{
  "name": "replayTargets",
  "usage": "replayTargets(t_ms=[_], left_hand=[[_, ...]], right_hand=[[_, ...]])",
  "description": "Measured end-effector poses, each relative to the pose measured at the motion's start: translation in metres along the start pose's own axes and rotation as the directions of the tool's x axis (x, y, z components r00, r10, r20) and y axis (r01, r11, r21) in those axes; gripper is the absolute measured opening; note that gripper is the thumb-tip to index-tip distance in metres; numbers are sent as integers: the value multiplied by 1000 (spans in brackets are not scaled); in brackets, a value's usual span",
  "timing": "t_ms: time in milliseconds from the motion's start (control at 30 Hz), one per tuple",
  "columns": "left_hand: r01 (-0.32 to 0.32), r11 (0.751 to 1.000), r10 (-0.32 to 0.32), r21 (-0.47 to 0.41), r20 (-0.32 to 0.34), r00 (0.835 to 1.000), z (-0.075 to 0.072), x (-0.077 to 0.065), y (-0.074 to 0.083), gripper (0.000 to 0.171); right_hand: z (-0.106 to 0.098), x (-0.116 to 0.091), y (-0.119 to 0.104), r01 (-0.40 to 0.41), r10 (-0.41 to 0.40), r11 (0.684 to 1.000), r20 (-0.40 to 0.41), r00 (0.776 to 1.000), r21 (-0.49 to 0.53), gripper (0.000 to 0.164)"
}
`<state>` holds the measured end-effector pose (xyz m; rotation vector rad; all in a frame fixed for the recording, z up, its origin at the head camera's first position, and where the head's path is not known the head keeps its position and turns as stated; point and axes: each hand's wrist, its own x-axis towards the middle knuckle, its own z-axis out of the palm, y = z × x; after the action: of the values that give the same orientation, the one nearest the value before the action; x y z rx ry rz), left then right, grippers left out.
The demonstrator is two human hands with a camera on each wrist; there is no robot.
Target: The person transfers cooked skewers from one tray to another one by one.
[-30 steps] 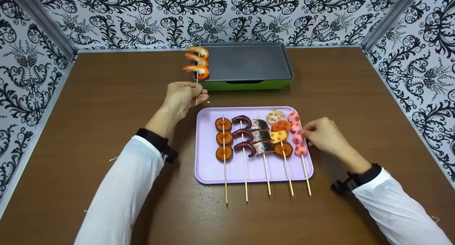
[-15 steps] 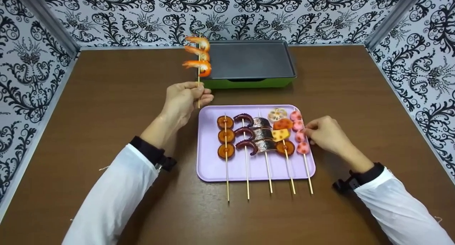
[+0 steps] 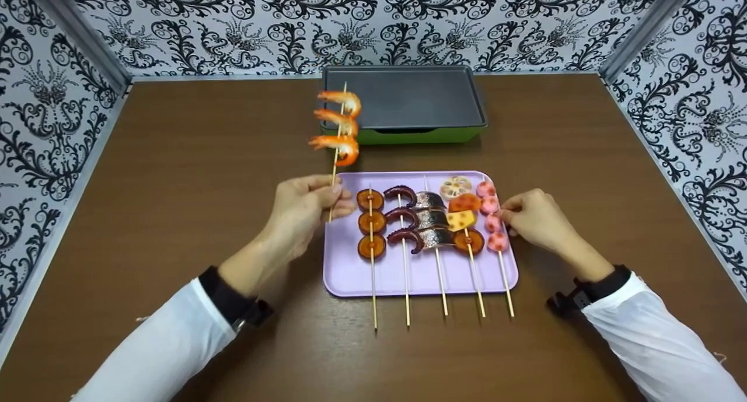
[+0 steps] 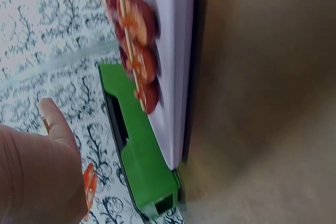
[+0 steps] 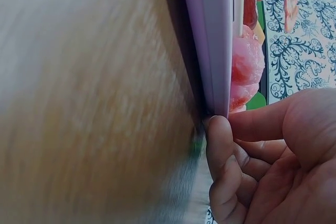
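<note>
My left hand (image 3: 306,212) pinches the stick of a shrimp skewer (image 3: 344,125) and holds it raised, over the upper left corner of the lilac tray (image 3: 344,273). Three orange shrimp sit on that stick, overlapping the grill's left front corner in the head view. At the tray's right rim, my right hand (image 3: 537,221) pinches the edge between thumb and fingers, as the right wrist view shows (image 5: 252,156). Beside those fingers lies a skewer of pink balls (image 3: 491,224). Only part of the shrimp (image 4: 90,187) shows past my hand in the left wrist view.
Behind the tray stands a green grill (image 3: 426,135) with a dark flat plate (image 3: 414,95). The tray also bears skewers of brown round slices (image 3: 371,222), tentacles (image 3: 402,218), silvery fish pieces (image 3: 432,220) and mixed vegetables (image 3: 464,203). Their sticks overhang its front edge.
My left hand has drawn the shrimp skewer back from the grill's left side toward the tray and slightly right. My right hand stays at the tray's rim.
</note>
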<state>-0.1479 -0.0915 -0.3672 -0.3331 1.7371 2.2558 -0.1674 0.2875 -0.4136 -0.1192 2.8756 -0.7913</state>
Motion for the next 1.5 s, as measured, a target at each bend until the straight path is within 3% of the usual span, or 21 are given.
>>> replayTargets(t_ms=[200, 433, 733, 1033, 1500], left_hand=[[17, 1000, -17, 9, -12, 1000, 0, -23, -13, 22], [49, 999, -49, 1, -41, 998, -1, -40, -30, 23], [121, 992, -121, -18, 12, 993, -3, -57, -48, 27], [178, 984, -177, -15, 15, 984, -6, -77, -64, 34], [189, 981, -188, -33, 42, 981, -14, -86, -77, 37]], right_hand=[[0, 1, 0, -1, 1, 1000, 4, 1000, -5, 16], [0, 0, 1, -3, 3, 1000, 8, 1000, -4, 17], [-1, 0, 1, 0, 0, 1000, 16, 1000, 9, 17], [0, 1, 1, -6, 6, 1000, 27, 1000, 26, 18], [0, 0, 1, -10, 10, 1000, 5, 1000, 1, 16]])
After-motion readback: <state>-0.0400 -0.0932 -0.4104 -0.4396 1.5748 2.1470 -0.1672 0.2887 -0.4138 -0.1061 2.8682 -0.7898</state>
